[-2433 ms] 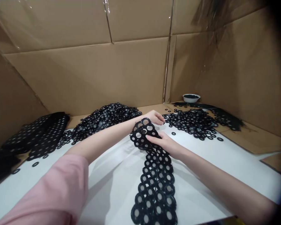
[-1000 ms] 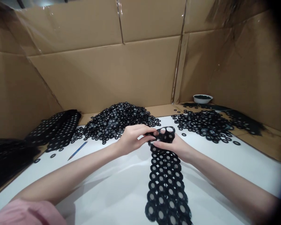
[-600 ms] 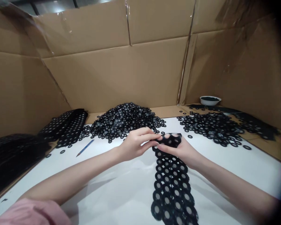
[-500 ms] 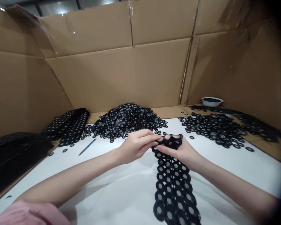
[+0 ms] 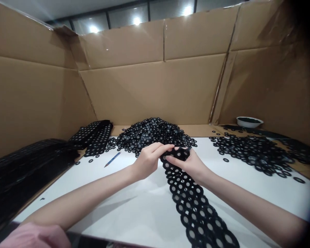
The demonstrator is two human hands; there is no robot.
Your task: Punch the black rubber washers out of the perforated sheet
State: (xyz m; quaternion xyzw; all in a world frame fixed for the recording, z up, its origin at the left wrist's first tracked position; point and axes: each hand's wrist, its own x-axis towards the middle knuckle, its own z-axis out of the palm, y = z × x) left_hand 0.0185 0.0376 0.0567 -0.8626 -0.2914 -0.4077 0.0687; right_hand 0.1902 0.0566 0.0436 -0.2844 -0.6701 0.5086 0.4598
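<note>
A long black punched strip (image 5: 193, 206) full of round holes lies on the white table (image 5: 134, 203), running from the bottom edge up to my hands. My left hand (image 5: 147, 160) pinches the strip's far end with its fingertips closed on it. My right hand (image 5: 189, 163) cups the same end from the right, fingers curled around it. The two hands touch at the strip's tip, just in front of a heap of loose black rings (image 5: 155, 132).
A second spread of black rings (image 5: 253, 151) lies at the right, with a white bowl (image 5: 249, 121) behind it. Folded punched strips (image 5: 96, 134) and a dark stack (image 5: 23, 168) lie at the left. A blue pen (image 5: 112, 159) rests nearby. Cardboard walls (image 5: 150, 93) enclose the table.
My left hand came back from reaching over the strip and closed on its far end beside my right hand. The camera tilted up and turned left; the strip now slants to the lower right.
</note>
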